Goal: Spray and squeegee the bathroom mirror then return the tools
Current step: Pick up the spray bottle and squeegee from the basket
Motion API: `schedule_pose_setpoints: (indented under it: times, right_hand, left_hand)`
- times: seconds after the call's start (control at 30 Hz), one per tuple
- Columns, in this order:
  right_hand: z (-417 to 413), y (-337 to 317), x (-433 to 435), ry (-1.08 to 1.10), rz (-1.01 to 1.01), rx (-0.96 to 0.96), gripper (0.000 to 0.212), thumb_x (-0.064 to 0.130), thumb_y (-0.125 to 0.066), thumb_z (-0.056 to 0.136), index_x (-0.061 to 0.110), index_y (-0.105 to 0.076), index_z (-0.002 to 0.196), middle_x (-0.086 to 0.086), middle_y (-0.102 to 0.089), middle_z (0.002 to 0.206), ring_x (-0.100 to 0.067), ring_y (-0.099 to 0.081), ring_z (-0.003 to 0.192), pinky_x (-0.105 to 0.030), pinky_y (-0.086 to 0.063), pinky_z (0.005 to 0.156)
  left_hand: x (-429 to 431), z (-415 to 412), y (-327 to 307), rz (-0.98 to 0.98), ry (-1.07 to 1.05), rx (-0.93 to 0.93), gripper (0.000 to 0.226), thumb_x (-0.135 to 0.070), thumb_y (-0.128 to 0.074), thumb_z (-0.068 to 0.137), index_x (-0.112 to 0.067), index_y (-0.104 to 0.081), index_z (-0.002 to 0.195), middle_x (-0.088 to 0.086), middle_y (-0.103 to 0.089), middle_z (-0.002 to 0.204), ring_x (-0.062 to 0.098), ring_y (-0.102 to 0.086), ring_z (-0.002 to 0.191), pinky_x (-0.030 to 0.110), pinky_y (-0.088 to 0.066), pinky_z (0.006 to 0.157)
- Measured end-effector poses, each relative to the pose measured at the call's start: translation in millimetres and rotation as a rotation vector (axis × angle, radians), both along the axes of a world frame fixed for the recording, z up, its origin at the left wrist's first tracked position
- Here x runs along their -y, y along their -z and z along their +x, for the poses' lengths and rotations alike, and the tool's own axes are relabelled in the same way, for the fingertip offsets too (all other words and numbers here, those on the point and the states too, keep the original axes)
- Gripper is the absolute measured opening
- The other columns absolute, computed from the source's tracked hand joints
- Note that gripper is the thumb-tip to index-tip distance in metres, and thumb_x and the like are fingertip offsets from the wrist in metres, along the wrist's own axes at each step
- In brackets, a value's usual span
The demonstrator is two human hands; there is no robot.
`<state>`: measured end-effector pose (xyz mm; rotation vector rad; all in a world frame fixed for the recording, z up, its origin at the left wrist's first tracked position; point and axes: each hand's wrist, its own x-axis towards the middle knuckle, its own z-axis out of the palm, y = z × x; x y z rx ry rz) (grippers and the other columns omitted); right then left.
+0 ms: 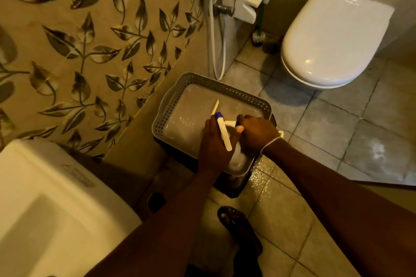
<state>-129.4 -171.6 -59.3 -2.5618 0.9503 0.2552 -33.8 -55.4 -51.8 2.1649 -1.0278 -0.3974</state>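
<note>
squeegee (221, 127): cream handle, blue collar, pale blade; lies across left hand (212, 141), whose grip closes round the handle, over the grey perforated basket (180, 101). spray bottle (236, 157): clear body in the basket's near corner; right hand (256, 130) grip closed on its white trigger head. no legible labels or writing. toilet (333, 38) to the right, lid shut.

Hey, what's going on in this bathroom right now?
A person is bent over a grey perforated tray on a dark stand beside the toilet. The left hand grips a spray bottle over the tray; the right hand holds a white tool, probably the squeegee.
</note>
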Motion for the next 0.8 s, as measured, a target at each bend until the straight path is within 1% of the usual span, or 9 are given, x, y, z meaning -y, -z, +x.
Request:
schedule_pose_setpoints:
  times: [0.13,0.2,0.27,0.4,0.47,0.53,0.6,0.7,0.8]
  right_hand:
    - [-3,-18,0,0.032,0.044,0.058,0.036,0.045,-0.047,0.097,0.013,-0.053,0.114,-0.011,-0.066,0.105,-0.031,-0.066,0.088,-0.045,-0.058,0.072]
    - [-5,-34,-1,0.041,0.055,0.071,0.038,0.046,-0.046,0.098,0.012,-0.053,0.114,-0.012,-0.067,0.107,-0.032,-0.066,0.09,-0.046,-0.058,0.073]
    - [-5,-49,-1,0.067,0.052,0.105,0.039,0.048,-0.045,0.099,0.012,-0.053,0.113,-0.012,-0.067,0.107,-0.032,-0.066,0.09,-0.043,-0.057,0.071]
    - [-4,-88,-5,0.154,0.045,0.165,0.04,0.051,-0.046,0.099,0.014,-0.055,0.109,-0.013,-0.07,0.099,-0.032,-0.068,0.084,-0.039,-0.053,0.063]
    - [-4,-110,-9,0.194,0.034,0.21,0.035,0.048,-0.05,0.098,0.015,-0.056,0.109,-0.011,-0.07,0.098,-0.03,-0.067,0.083,-0.042,-0.057,0.069]
    - [-3,-134,-14,0.223,0.005,0.255,0.028,0.042,-0.054,0.098,0.016,-0.057,0.108,-0.01,-0.07,0.098,-0.027,-0.066,0.081,-0.039,-0.058,0.07]
    - [-2,-157,-18,0.238,-0.018,0.296,0.024,0.038,-0.056,0.097,0.016,-0.057,0.108,-0.009,-0.069,0.096,-0.024,-0.065,0.079,-0.035,-0.056,0.068]
    - [1,-200,-24,0.253,-0.025,0.351,0.021,0.038,-0.057,0.096,0.018,-0.057,0.104,-0.005,-0.067,0.092,-0.021,-0.063,0.077,-0.032,-0.053,0.065]
    - [6,-241,-29,0.273,-0.025,0.422,0.015,0.038,-0.059,0.095,0.024,-0.053,0.096,0.004,-0.058,0.084,-0.014,-0.058,0.071,-0.02,-0.038,0.058]
  left_hand:
    - [3,-1,-17,-0.023,0.011,0.007,0.069,-0.056,-0.06,0.088,-0.002,-0.054,0.132,0.011,-0.068,0.114,0.022,-0.067,0.104,0.015,-0.041,0.094]
    - [4,2,-32,-0.03,0.036,-0.036,0.06,-0.05,-0.063,0.088,-0.007,-0.053,0.13,0.011,-0.067,0.116,0.023,-0.066,0.106,0.029,-0.052,0.097]
    - [6,4,-53,-0.053,0.015,-0.01,0.06,-0.054,-0.059,0.089,-0.007,-0.054,0.125,0.011,-0.066,0.113,0.023,-0.066,0.103,0.037,-0.057,0.091]
    - [2,8,-95,-0.1,-0.026,0.136,0.056,-0.046,-0.062,0.091,-0.001,-0.057,0.124,0.019,-0.065,0.114,0.019,-0.055,0.105,0.026,-0.046,0.096]
    - [-3,14,-122,-0.086,-0.033,0.063,0.059,-0.043,-0.068,0.09,0.001,-0.056,0.127,0.022,-0.063,0.122,0.021,-0.054,0.11,0.022,-0.041,0.096]
    - [-7,20,-154,-0.093,-0.06,-0.057,0.06,-0.052,-0.065,0.09,-0.005,-0.057,0.126,0.015,-0.062,0.122,0.022,-0.062,0.109,0.027,-0.048,0.091]
    - [-10,24,-183,-0.134,-0.077,-0.094,0.06,-0.056,-0.06,0.09,-0.008,-0.057,0.125,0.011,-0.061,0.121,0.021,-0.063,0.106,0.027,-0.046,0.082]
    - [-19,34,-229,-0.185,-0.105,-0.076,0.053,-0.047,-0.064,0.093,-0.005,-0.057,0.125,0.012,-0.061,0.122,0.022,-0.062,0.105,0.026,-0.04,0.08]
    - [-30,46,-275,-0.231,-0.131,-0.033,0.051,-0.045,-0.065,0.094,-0.006,-0.056,0.125,0.013,-0.063,0.122,0.024,-0.063,0.107,0.026,-0.042,0.081]
